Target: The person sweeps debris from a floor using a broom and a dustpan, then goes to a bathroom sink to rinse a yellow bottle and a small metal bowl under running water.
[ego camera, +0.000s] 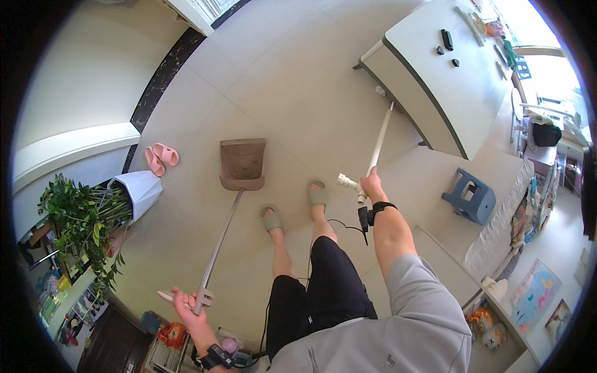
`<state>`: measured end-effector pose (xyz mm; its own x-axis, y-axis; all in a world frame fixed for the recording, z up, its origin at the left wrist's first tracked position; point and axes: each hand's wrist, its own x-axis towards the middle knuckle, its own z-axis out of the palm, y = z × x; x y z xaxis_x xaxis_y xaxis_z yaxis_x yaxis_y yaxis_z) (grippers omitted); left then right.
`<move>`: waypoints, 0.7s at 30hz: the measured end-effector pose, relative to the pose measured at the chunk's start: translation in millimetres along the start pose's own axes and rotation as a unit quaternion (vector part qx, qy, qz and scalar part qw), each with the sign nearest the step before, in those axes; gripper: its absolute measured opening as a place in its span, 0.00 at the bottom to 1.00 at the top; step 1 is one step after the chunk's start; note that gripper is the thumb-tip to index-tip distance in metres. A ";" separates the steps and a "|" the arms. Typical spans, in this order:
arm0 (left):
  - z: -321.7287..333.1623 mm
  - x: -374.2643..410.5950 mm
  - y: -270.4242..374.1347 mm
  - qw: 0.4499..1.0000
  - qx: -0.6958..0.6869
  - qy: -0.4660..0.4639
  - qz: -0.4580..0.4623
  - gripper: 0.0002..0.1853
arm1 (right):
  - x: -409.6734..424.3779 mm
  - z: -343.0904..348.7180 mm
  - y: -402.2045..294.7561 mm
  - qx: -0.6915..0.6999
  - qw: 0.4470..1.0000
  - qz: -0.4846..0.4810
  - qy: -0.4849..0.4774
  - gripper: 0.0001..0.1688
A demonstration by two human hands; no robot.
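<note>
My left hand grips the top of the long metal handle of a dustpan, whose brownish pan rests on the tiled floor in front of my feet. My right hand is closed around a white plastic pipe with a branching fitting near its upper end. The pipe slants away from me, and its far end reaches the lower edge of a white table, where that end is partly hidden. A small whitish clump lies on the floor beside the table's edge.
A blue plastic stool lies on its side at the right. Pink clogs and a white planter with a leafy plant are at the left. Thin black cables hang around my legs. Shelves stand behind on both sides.
</note>
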<state>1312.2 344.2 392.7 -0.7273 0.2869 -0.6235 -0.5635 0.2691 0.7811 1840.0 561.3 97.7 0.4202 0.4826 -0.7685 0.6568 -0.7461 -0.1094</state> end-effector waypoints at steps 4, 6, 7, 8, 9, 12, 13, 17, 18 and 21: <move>-14.8 9.3 14.1 1.000 0.012 -0.020 0.002 0.11 | -35.6 -21.1 22.1 -0.077 0.996 -0.033 -0.033 0.44; -23.0 9.7 21.1 1.000 0.011 -0.022 0.001 0.11 | -58.8 -29.0 27.6 -0.093 0.992 -0.073 -0.035 0.44; -29.4 11.0 22.7 1.000 0.007 -0.020 0.000 0.12 | -70.4 -31.5 26.6 -0.103 0.989 -0.096 -0.037 0.44; -36.8 12.2 25.0 1.000 0.003 -0.016 -0.001 0.12 | -83.2 -32.6 22.7 -0.106 0.989 -0.097 -0.047 0.44; -41.9 12.9 26.4 1.000 0.003 -0.019 -0.004 0.13 | -94.7 -31.8 16.7 -0.108 0.987 -0.100 -0.062 0.44; -60.2 16.9 35.2 1.000 -0.001 -0.013 -0.010 0.14 | -122.6 -8.3 -3.1 -0.107 0.981 -0.145 -0.074 0.41; -67.3 14.7 37.2 1.000 -0.005 -0.003 -0.010 0.15 | -131.8 1.3 -12.1 -0.107 0.977 -0.167 -0.073 0.40; -104.0 11.8 39.2 0.999 -0.032 0.023 -0.016 0.16 | -181.5 41.3 -84.5 -0.028 0.972 -0.178 -0.152 0.31; -112.8 9.2 42.1 0.998 -0.045 0.022 -0.025 0.16 | -203.8 52.5 -105.5 -0.014 0.971 -0.167 -0.169 0.28; -137.3 0.9 40.7 0.996 -0.064 0.057 -0.027 0.16 | -232.5 88.8 -139.9 -0.034 0.960 -0.169 -0.219 0.24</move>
<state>1234.8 229.1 428.6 -0.7295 0.1672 -0.6632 -0.6436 0.1602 0.7484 1594.8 512.8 235.8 -0.1185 0.4423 -0.8890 0.7549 -0.5415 -0.3700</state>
